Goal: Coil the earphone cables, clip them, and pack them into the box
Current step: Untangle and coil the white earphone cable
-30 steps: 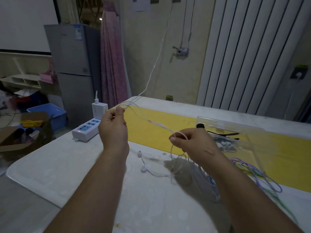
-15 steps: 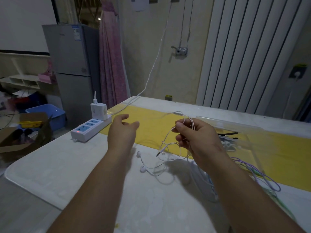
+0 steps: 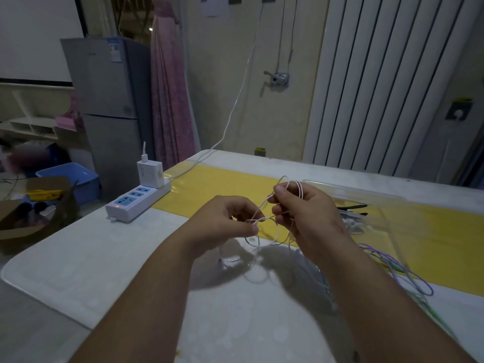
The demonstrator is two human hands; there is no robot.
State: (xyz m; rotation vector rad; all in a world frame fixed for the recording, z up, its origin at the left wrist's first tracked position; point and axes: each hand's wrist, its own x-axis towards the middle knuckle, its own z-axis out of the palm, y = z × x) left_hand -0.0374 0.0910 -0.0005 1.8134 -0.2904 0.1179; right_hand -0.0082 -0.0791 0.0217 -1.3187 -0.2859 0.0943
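The coiling step is in hand, with clipping and packing not yet begun. The right hand is raised above the table, thumb and curled fingers gripping a few loose loops of a pale cable that arch up over its forefinger. The left hand is just beside it, thumb and fingertip pinching a strand that crosses the small gap between the two hands. Below them the rest of the cable hangs in open loops down to the table, where what looks like an earbud end lies in the shadow of the hands. It is too blurred to be sure.

The coil is only part made and rather slack, judging by how much cable trails down. The next move likely calls for the left hand to draw up the hanging length and lay it round the right hand's fingers loop by loop, with the loops kept even and the pinch firm so they do not spring apart.

The clear box stands behind the right hand with dark clips inside it — near enough to reach. A purple cable and a green cable lie uncoiled to the right.
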